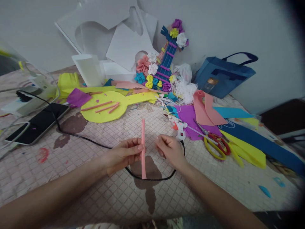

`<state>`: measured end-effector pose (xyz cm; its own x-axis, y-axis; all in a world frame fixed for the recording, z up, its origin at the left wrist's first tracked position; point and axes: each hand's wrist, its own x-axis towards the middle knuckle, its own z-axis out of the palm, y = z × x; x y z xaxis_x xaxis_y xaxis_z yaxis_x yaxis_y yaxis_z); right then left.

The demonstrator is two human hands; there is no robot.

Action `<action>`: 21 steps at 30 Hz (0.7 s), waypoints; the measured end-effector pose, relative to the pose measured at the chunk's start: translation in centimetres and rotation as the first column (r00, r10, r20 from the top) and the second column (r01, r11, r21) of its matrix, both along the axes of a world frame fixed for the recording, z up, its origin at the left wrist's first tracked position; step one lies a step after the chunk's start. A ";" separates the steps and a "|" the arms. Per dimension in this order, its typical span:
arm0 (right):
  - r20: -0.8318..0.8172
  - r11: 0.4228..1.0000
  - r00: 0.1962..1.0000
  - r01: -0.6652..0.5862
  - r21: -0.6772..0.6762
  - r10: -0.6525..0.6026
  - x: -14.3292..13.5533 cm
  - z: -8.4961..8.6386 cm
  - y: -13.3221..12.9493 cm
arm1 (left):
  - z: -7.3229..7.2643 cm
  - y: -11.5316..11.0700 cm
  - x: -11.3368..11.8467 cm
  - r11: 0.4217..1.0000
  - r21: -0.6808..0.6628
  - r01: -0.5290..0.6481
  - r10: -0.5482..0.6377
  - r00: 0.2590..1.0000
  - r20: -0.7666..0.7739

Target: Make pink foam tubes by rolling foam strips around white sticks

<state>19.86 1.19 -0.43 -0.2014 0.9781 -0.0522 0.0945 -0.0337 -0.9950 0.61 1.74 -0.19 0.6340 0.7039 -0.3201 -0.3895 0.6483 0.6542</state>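
My left hand [130,151] pinches a narrow pink paper strip [143,162] between thumb and fingers, holding it upright above the table. Just to its right, my right hand [170,149] is closed, thumb against the curled fingers; whether anything small is between them I cannot make out. Behind the hands lies a yellow guitar-shaped paper piece [105,116] with several rolled pink paper sticks [107,107] on it. A white hot glue gun [180,127] rests beyond my right hand, its black cord [152,179] looping under both hands.
Scissors [215,146] lie at right among yellow, blue and purple paper [188,116]. A flower-covered blue paper guitar [170,55] leans at the back, near a blue bag [221,76]. A phone [39,122] and power strip [26,101] are at left.
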 end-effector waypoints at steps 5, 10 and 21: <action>-0.353 0.955 0.914 -0.261 -0.141 0.197 -1.0 0.4 -0.5 | -0.4 -0.4 0.6 0.998 -0.002 0.066 -0.066 0.998 0.011; -0.407 0.941 0.901 -0.257 -0.220 0.151 -1.6 0.2 -0.7 | -0.4 -0.5 0.9 0.989 0.070 0.133 -0.132 0.991 -0.022; -0.429 0.958 0.903 -0.116 -0.264 -0.009 -1.2 -0.1 0.1 | -0.4 -0.7 0.4 0.959 0.015 0.282 -0.279 0.955 -0.096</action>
<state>18.68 1.31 -0.49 -0.3169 0.9234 -0.2167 -0.3219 -0.3196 -0.8912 1.00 1.05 -0.64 0.7758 0.5117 -0.3691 -0.1320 0.7037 0.6981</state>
